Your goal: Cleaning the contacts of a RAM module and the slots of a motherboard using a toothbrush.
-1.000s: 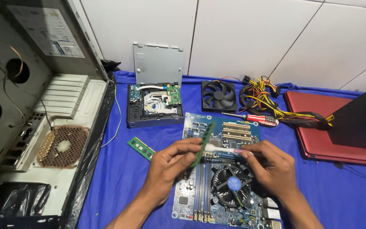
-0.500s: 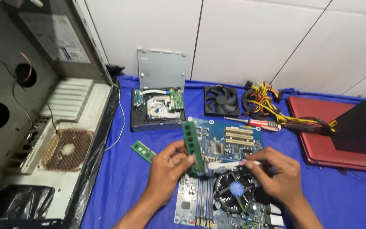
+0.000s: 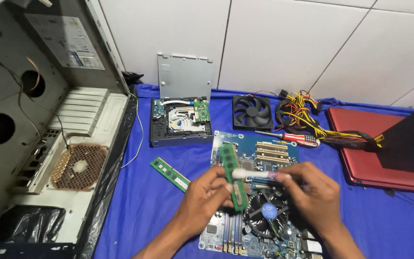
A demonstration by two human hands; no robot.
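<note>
My left hand (image 3: 206, 199) grips a green memory stick (image 3: 233, 176), held nearly upright above the blue motherboard (image 3: 269, 152). My right hand (image 3: 315, 194) holds a thin pen-shaped tool (image 3: 256, 174) with a white tip, and that tip touches the stick's side. Below both hands sits the board's round black cooler fan (image 3: 267, 214). A second green memory stick (image 3: 169, 173) lies flat on the blue cloth, left of my left hand.
An open grey computer case (image 3: 49, 144) fills the left side. Behind the board lie an opened optical drive (image 3: 180, 120), a black case fan (image 3: 251, 112), a red-handled screwdriver (image 3: 294, 138), a bundle of yellow cables (image 3: 307, 117) and a red laptop (image 3: 374, 153).
My left hand has turned the memory stick from leaning over the board to nearly upright. The pen-shaped tool's tip has come against the stick. The camera has tilted slightly.
</note>
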